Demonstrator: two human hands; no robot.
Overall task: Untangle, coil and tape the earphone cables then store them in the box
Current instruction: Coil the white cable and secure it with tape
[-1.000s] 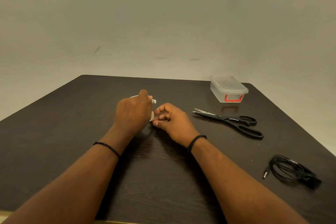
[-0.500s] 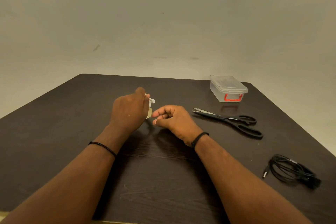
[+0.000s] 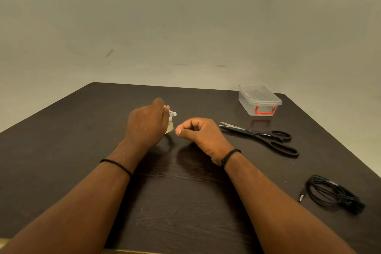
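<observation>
My left hand [image 3: 146,123] grips a bundle of white earphones [image 3: 172,113] above the table's middle; the buds stick out past its fingers. A pale tape roll [image 3: 170,128] shows just below them, mostly hidden by the hand. My right hand [image 3: 203,136] is close on the right with curled fingers. Its thumb and forefinger pinch a small pale tape end [image 3: 176,129] next to the roll. A coiled black earphone cable [image 3: 329,194] lies at the near right with its jack pointing left. The clear plastic box [image 3: 259,100], lid on and red latch facing me, stands at the far right.
Black scissors [image 3: 261,135] lie between the box and my right hand, blades pointing left. The dark wooden table [image 3: 61,140] ends at a plain wall behind and drops off along the right edge.
My right hand has drawn a little to the right, away from my left hand. My left hand has shifted slightly left and up with the white earphones.
</observation>
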